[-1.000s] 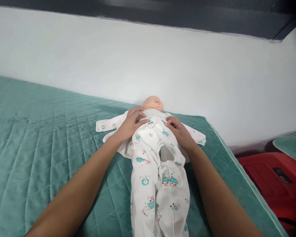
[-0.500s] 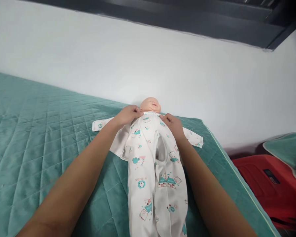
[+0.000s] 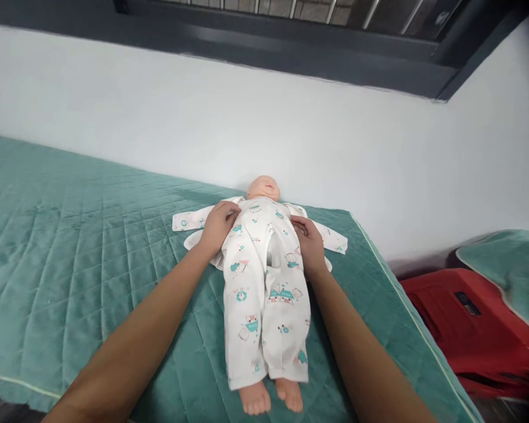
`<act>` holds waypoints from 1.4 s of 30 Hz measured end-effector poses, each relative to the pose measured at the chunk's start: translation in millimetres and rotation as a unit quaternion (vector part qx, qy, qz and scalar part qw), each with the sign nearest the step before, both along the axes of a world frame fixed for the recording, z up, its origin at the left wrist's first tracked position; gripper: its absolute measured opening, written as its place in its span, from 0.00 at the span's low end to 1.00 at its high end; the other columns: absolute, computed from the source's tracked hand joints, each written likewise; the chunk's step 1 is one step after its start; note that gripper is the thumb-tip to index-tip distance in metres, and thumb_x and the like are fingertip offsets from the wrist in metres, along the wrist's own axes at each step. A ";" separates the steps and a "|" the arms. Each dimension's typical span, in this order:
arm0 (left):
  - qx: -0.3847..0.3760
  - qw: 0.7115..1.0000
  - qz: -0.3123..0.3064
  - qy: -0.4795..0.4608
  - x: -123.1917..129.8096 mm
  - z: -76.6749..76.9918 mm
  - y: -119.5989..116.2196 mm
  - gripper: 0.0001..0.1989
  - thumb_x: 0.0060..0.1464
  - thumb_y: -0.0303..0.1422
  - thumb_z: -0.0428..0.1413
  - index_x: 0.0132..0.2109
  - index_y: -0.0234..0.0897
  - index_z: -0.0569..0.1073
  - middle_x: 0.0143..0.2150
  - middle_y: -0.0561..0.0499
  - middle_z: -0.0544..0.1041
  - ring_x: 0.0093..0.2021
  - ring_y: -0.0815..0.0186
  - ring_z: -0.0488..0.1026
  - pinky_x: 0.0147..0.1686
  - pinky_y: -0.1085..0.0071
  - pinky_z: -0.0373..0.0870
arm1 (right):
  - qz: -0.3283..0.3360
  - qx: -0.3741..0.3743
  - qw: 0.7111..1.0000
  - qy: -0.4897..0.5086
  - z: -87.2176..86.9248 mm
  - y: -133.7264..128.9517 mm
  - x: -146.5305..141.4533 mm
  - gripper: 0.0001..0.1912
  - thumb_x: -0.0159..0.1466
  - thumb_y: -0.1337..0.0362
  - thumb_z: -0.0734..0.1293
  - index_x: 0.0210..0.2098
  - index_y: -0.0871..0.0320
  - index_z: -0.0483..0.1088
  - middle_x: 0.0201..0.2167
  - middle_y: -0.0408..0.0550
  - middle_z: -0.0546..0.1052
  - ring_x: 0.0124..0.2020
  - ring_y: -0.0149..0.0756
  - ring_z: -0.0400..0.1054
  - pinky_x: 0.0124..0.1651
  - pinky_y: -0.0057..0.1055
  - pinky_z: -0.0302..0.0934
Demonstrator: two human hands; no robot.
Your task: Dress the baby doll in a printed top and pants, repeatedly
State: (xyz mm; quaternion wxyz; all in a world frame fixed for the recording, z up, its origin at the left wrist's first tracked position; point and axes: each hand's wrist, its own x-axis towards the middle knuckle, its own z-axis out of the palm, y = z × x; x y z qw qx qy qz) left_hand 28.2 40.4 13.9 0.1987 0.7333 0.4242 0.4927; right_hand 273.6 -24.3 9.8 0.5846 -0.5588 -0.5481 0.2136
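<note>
A baby doll (image 3: 263, 187) lies on its back, its bare feet (image 3: 271, 396) toward me. White printed baby trousers (image 3: 244, 294) cover its legs and reach high up its chest, with an oval opening at the crotch. Beneath them a matching baby shirt (image 3: 189, 220) is spread out, both sleeves stretched sideways. My left hand (image 3: 220, 226) is at the left side of the trousers, fingers curled in against the cloth. On the other side my right hand (image 3: 311, 241) has its bent fingertips on the trousers' edge. The fingertips are partly hidden by the hands and cloth.
A green quilted cover (image 3: 92, 235) lies under the doll, its piped edge running down the right. Beyond the doll's head stands a white wall (image 3: 203, 117) below a dark window frame (image 3: 247, 41). A red plastic stool or chair (image 3: 462, 317), partly under green cloth (image 3: 511, 264), is at right.
Both hands have moved from the trousers' top edge near the doll's neck down to its sides. The camera view has shifted, and the doll's feet now show.
</note>
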 end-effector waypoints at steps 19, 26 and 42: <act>0.075 0.932 -0.104 0.338 -43.8 -23.6 -121.6 0.26 0.59 0.30 0.53 0.64 0.35 0.67 0.67 0.37 0.65 0.68 0.51 0.60 0.68 0.48 0.54 | 0.051 -0.072 0.868 -0.489 4.1 -128.3 -30.4 0.12 0.67 0.70 0.59 0.42 0.61 0.74 0.43 0.58 0.74 0.46 0.44 0.65 0.53 0.38 0.60; 0.049 0.951 -0.133 0.275 -27.2 -13.4 -89.6 0.21 0.56 0.30 0.56 0.57 0.39 0.72 0.61 0.40 0.72 0.64 0.53 0.65 0.66 0.55 0.59 | 0.072 -0.059 0.852 -0.516 0.3 -101.9 -18.0 0.14 0.68 0.70 0.58 0.46 0.61 0.73 0.47 0.57 0.73 0.46 0.42 0.64 0.53 0.36 0.59; 0.101 0.939 -0.087 0.317 -47.0 -14.2 -116.0 0.21 0.60 0.22 0.47 0.49 0.44 0.80 0.52 0.49 0.80 0.60 0.60 0.71 0.65 0.56 0.62 | 0.052 -0.064 0.895 -0.439 2.5 -125.4 -9.0 0.08 0.63 0.73 0.60 0.37 0.57 0.69 0.43 0.53 0.73 0.46 0.43 0.63 0.50 0.34 0.58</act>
